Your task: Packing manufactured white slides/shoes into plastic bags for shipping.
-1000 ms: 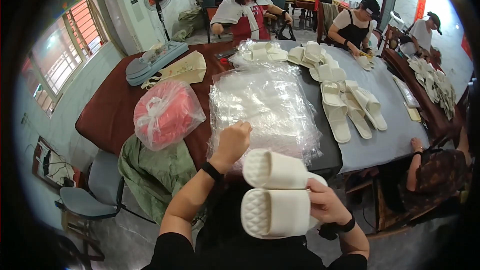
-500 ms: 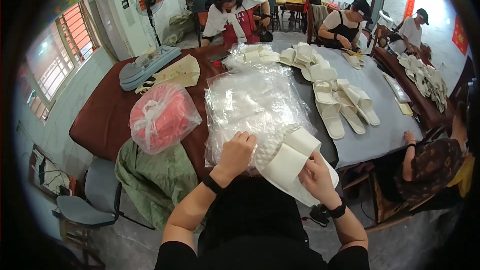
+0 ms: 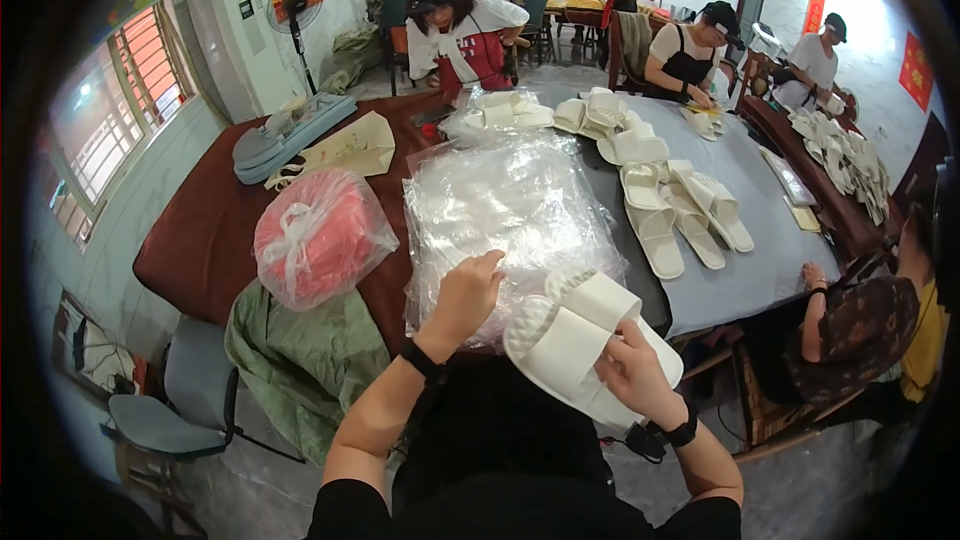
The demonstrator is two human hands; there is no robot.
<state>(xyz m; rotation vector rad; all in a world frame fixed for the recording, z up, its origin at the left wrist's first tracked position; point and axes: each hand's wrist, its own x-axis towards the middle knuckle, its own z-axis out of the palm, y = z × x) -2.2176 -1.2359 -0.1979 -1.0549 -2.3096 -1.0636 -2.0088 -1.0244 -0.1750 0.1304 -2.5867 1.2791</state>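
Note:
A pair of white open-toed slippers [image 3: 566, 348], one overlapping the other, is tilted at the table's near edge. My right hand [image 3: 640, 377] grips them, thumb on top by the straps and the other fingers partly hidden. Left of the slippers, my left hand [image 3: 465, 302] is over the near part of a pile of clear plastic bags [image 3: 500, 190]. Its fingers are curled together with the index finger bent forward; whether they pinch a bag's edge is hidden. More white slippers [image 3: 655, 225] lie in rows beyond the pile and to its right.
A pink bundle in a clear bag [image 3: 318, 245] sits on the brown-covered table [image 3: 190, 230] at left, near a blue case [image 3: 290, 140]. Green sacking [image 3: 300, 360] and a grey chair [image 3: 190, 400] stand below. A co-worker's arm [image 3: 815, 310] rests at the right edge.
My left hand has shifted slightly left and down, its index finger now stretched farther forward. The slippers in my right hand have tilted a little. Across the table, a person has raised their head.

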